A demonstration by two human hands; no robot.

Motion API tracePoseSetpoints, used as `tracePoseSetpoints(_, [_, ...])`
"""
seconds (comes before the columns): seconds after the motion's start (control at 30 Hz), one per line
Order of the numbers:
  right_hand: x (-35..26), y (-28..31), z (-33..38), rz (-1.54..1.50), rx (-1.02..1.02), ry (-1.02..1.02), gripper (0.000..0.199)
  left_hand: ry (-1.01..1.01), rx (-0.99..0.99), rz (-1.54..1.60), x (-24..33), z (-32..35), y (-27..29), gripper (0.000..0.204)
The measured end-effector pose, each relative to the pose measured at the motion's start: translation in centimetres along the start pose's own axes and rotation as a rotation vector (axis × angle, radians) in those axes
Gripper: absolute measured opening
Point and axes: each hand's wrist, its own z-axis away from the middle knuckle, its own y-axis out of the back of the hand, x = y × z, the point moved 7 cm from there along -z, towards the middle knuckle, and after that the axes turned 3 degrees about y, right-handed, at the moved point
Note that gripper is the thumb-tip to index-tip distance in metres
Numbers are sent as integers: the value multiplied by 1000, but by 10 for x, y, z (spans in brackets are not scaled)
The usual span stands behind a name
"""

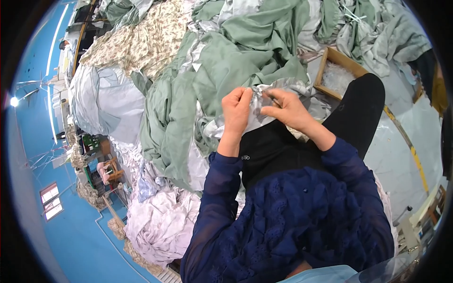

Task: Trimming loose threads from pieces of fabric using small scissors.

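My left hand [237, 109] pinches the edge of a crumpled piece of shiny silver-grey fabric [257, 111], thumb and fingers closed on it. My right hand [289, 109] grips the same piece from the other side, fingertips clenched on a fold; something thin and dark shows at those fingertips, too small to identify. The piece sits between both hands, raised just above my lap, over black trousers [278, 146]. Its lower part trails down toward my left knee. Beyond the hands lies a large heap of sage-green cloth [226, 61], touching the silver-grey piece. Farther left: a cream floral-print cloth [141, 42] and a pale blue-white bundle [104, 101]. Lower left: a pile of white-lilac cloth [155, 217]. To the right, near my knee, a shallow wooden box [330, 59] with pale filling.
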Motion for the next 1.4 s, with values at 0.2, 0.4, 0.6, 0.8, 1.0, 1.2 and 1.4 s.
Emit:
tracePoseSetpoints(0.2, [2,5,-2,37,-81,35,9,-27,14,-37,10,3,-4,23])
tracePoseSetpoints(0.4, [-29,10,-23,-254,41,338,11,-26,-21,-91,5,0,-5,23])
tracePoseSetpoints(0.6, [-24,4,-31,-345,-24,118,17,79,-75,-13,-5,-3,-6,17])
tracePoseSetpoints(0.8, [5,25,-31,77,19,225,17,106,67,267,0,-6,11,12])
tracePoseSetpoints(1.0, [-11,37,-16,-10,126,151,14,116,77,261,2,-3,14,12])
tracePoseSetpoints(1.2, [-36,12,-25,472,132,319,18,100,-15,245,-1,-3,-1,14])
tracePoseSetpoints(1.4, [-29,20,-29,254,13,176,10,70,7,169,0,-4,5,16])
